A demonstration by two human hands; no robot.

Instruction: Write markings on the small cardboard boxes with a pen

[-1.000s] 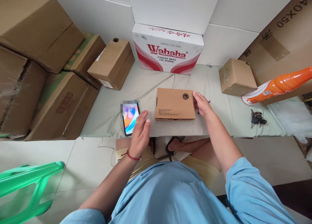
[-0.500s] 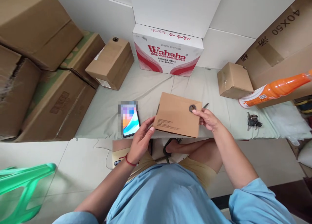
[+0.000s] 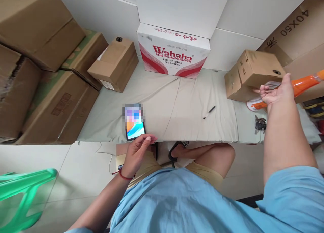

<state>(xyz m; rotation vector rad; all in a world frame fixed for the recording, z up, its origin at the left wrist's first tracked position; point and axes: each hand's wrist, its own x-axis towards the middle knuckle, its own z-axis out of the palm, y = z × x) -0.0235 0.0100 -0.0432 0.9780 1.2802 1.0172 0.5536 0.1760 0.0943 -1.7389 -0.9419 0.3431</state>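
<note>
My right hand [image 3: 275,93] is raised at the right and grips a flat brown cardboard box [image 3: 260,69] with a round hole near its edge. The box hangs tilted over a small brown carton [image 3: 231,87] and in front of an orange bottle [image 3: 301,84]. My left hand [image 3: 138,152] is low at the front edge of the cloth-covered table [image 3: 177,98]. Its fingers are curled together with nothing in them, and the fingertips are beside the lower corner of a lit phone [image 3: 135,126]. A black pen [image 3: 209,112] lies on the cloth where the box stood.
A white and red Wahaha carton [image 3: 174,50] stands at the back, with a small brown box [image 3: 113,64] to its left. Large cartons [image 3: 37,74] are stacked at the far left. Keys [image 3: 260,123] lie at the right, and a green stool [image 3: 22,192] stands on the floor.
My right hand lifted the flat box off the table and carried it up to the right, uncovering the pen. My left hand let go of the box and drew back beside the phone.
</note>
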